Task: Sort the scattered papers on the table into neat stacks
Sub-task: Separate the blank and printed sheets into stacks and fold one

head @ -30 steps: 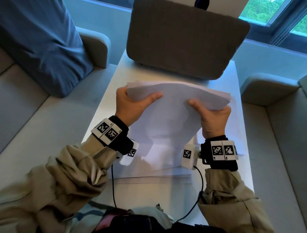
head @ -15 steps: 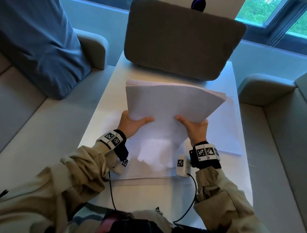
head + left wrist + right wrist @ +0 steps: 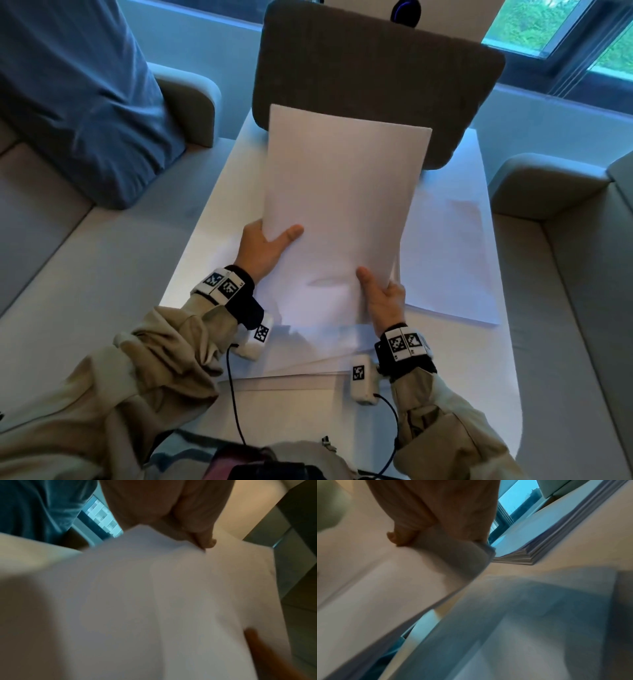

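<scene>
Both hands hold a thick bundle of white paper [image 3: 342, 192] upright over the white table [image 3: 493, 394], long side pointing away from me. My left hand [image 3: 265, 246] grips its lower left edge, thumb on the front face. My right hand [image 3: 382, 294] grips the lower right corner, thumb on the front too. The left wrist view shows the thumb pressing the paper bundle [image 3: 154, 601]. The right wrist view shows fingers curled round the paper edge [image 3: 453, 563]. A flat stack of sheets [image 3: 448, 253] lies on the table to the right. More loose sheets [image 3: 308, 353] lie under my wrists.
A dark grey cushion [image 3: 370, 78] stands at the table's far end, just behind the held bundle. A blue pillow [image 3: 78, 89] rests on the left sofa. Sofa seats flank the table on both sides. Cables run from my wrists toward my lap.
The bundle has been turned from lying wide across to standing lengthwise. Both hands shifted their grip down to its near end and lowered toward the table.
</scene>
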Tool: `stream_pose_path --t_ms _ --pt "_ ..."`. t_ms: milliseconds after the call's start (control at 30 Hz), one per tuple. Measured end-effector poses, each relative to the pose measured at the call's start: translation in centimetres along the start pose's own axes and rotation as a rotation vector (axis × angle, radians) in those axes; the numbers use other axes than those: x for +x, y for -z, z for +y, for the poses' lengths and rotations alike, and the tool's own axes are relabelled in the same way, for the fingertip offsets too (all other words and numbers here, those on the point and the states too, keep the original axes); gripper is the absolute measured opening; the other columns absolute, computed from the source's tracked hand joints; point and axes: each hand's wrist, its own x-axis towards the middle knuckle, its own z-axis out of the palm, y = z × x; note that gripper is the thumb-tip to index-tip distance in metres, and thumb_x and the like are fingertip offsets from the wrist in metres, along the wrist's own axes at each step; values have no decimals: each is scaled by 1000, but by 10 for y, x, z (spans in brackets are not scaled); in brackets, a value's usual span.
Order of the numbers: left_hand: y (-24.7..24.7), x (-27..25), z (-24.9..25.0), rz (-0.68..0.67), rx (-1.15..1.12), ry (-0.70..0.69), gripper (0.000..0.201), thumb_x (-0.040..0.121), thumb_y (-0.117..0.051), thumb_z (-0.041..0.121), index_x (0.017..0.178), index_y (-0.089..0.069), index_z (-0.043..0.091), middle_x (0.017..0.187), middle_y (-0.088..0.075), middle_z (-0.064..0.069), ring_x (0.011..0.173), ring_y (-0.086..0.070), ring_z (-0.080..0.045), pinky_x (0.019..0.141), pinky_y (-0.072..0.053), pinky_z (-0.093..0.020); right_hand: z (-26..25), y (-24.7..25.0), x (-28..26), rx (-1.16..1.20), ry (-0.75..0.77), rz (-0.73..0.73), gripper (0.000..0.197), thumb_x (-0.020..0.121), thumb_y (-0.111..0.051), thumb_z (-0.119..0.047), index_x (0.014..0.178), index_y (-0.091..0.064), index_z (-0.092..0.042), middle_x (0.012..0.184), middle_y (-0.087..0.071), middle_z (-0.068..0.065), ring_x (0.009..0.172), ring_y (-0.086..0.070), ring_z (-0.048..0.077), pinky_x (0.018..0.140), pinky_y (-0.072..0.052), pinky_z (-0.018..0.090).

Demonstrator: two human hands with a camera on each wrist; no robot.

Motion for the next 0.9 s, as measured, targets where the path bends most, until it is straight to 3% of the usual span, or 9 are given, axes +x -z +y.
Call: stream_pose_path --t_ms 133,300,400,467,567,633,700,833,900 --pt "-1 -20 -25 -161 95 33 20 86 -66 22 105 -59 21 98 -63 12 80 -58 17 75 -45 -7 -11 5 9 10 72 92 20 83 -71 -20 97 -69 -5 84 -69 1 71 -65 7 62 -53 13" --pt "-7 -26 -33 -140 145 32 21 89 -63 24 107 -61 14 102 -66 -3 92 -62 -18 92 -47 -33 -13 14 18 -210 216 97 23 89 -65 -24 106 -63 -9 102 -68 10 86 -64 17 76 -55 22" --pt "-9 -20 -34 -132 243 32 44 88 -61 37 115 -60 2 87 -67 -10 66 -55 -27 76 -50 -34 -11 17 18 -395 197 93 30 95 -54 -31 112 -56 -6 112 -63 11 102 -59 26 92 -48 39" --pt "-12 -15 -35 -164 309 71 50 86 -59 46 105 -56 -1 63 -51 -1 48 -34 -19 54 -38 -27 -10 21 16 -476 158 86 31 98 -46 -31 112 -52 -4 108 -60 10 98 -54 24 86 -43 33" --pt "-24 -11 -31 -179 391 91 39 90 -54 45 95 -55 6 57 -42 -3 46 -36 -18 53 -34 -30 -15 32 13 -551 163 125 23 101 -41 -26 98 -49 -5 93 -54 6 85 -47 20 71 -32 25" --pt "-39 -11 -28 -211 411 110 60 94 -49 45 132 -44 -2 102 -63 -22 88 -61 -31 80 -47 -39 -19 44 16 -590 178 154 20 101 -41 -24 90 -44 -7 88 -53 7 82 -47 21 68 -30 25" --pt "-58 -14 -24 -254 406 149 67 97 -44 43 145 -24 0 140 -44 -17 124 -46 -31 100 -38 -34 -23 61 23 -633 184 181 21 101 -42 -23 87 -44 -7 87 -52 9 80 -47 22 68 -30 26" --pt "-104 -17 -15 -387 459 174 54 102 -34 29 144 -16 0 76 -50 -3 64 -50 -13 54 -37 -20 -29 110 40 -738 158 260 30 100 -44 -27 82 -48 -3 87 -56 17 78 -45 25 68 -30 28" --pt "-127 -17 -15 -467 477 178 46 102 -31 23 139 -20 -2 68 -42 0 55 -42 -13 45 -32 -19 -30 135 48 -791 141 286 34 100 -44 -26 81 -51 1 90 -59 25 79 -50 31 68 -29 29"
